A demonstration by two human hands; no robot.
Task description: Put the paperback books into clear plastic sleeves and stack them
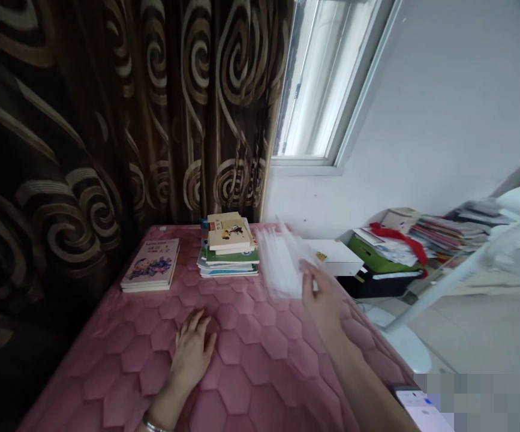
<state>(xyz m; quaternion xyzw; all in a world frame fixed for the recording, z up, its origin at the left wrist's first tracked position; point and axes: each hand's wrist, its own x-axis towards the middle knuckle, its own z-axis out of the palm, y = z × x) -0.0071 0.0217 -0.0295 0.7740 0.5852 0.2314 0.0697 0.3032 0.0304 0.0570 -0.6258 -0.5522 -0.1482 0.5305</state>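
Pinching blurred, translucent plastic sheets (280, 267) just right of the stacked books (230, 257), we grip their edge in our right hand (321, 300); our left hand (191, 354) rests palm down, fingers loose, on the pink hexagon-quilted cover (251, 378).

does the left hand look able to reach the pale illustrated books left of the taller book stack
Probably yes: only pink hexagon-quilted fabric shows between the left hand and those pale books.

Translucent plastic sheets (282, 264); quilted cloth cover (251, 360); shiny metal bracelet (154, 425); paper book stack (228, 233).
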